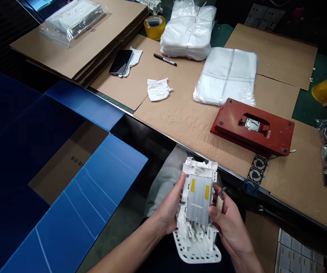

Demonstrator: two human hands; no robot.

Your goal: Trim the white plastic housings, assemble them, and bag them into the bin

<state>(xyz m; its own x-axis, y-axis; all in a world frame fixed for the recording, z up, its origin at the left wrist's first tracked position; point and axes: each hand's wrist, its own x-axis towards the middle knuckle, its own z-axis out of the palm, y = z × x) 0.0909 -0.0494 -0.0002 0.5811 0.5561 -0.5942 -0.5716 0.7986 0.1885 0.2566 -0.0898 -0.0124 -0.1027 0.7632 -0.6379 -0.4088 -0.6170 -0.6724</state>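
Above my lap, a white plastic housing (197, 254) is tilted up toward me, with a grey metal plate (199, 208) set in its middle. Two yellow strips mark the upper part of the plate. My left hand (167, 208) is closed round the housing's left side, thumb along the edge. My right hand (231, 222) supports the right side, its thumb by the plate's edge. A small knife (220, 201) with a beige handle and a short blade is tucked in my right hand, blade pointing up. The fingers under the housing are hidden.
The cardboard-covered table holds a red fixture block (254, 127), stacks of clear bags (227, 76), a marker (165, 59), a phone (121, 61) and white gloves (158, 89). Fan-patterned pieces (257, 168) hang over its edge. A blue box (103, 189) stands open at left.
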